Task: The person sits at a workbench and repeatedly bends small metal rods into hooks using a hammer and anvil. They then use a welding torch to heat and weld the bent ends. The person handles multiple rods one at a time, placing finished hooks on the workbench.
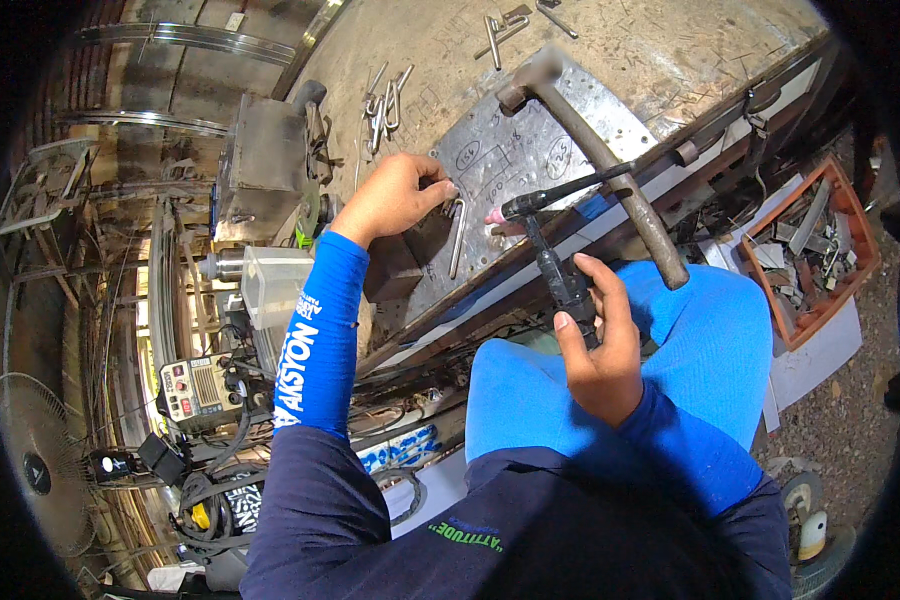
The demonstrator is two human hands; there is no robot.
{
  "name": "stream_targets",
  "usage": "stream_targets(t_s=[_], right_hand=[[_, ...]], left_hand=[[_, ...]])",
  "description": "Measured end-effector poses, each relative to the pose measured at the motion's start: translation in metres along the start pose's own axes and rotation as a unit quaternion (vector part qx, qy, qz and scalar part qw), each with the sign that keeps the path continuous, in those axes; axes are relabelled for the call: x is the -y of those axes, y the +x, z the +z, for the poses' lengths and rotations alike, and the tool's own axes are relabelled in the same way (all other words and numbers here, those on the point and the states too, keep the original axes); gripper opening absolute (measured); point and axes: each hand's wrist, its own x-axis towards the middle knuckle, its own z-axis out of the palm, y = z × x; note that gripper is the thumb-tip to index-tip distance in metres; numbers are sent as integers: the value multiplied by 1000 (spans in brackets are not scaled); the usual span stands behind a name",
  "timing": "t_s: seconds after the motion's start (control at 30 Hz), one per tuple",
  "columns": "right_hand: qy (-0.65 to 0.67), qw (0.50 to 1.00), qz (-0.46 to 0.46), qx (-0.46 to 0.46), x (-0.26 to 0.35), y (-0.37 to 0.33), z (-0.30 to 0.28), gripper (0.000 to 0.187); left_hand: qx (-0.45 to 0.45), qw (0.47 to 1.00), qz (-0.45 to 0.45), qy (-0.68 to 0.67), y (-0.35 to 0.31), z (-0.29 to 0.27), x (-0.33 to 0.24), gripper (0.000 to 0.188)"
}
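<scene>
My left hand (pixel 395 197) reaches over the workbench, thumb and fingers pinched at the upper end of a bent metal rod (pixel 458 240). The shiny rod has a hooked end and lies on a marked metal plate (pixel 530 130). In my right hand (pixel 607 355) is a black TIG welding torch (pixel 560 278), gripped by its handle between thumb and fingers. Its pink nozzle points left toward the rod, a small gap apart. A hammer (pixel 610 165) rests across the plate, its handle jutting past the bench edge above my knee.
More bent rods (pixel 382 115) lie on the bench (pixel 650 50) beyond my left hand, and others at the far side. An orange crate (pixel 820 255) of metal scraps sits at right. At left are a welding machine (pixel 198 388), cables and a fan (pixel 35 470).
</scene>
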Motion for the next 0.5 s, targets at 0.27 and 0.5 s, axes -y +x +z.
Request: stream_targets(t_s=[0.27, 0.5], right_hand=[[-15, 1000, 5, -15, 7, 1, 0, 60], [-16, 999, -17, -41, 1, 3, 2, 59]], left_hand=[[-3, 998, 60, -30, -5, 6, 7, 30], [8, 998, 61, -15, -4, 9, 11, 30]])
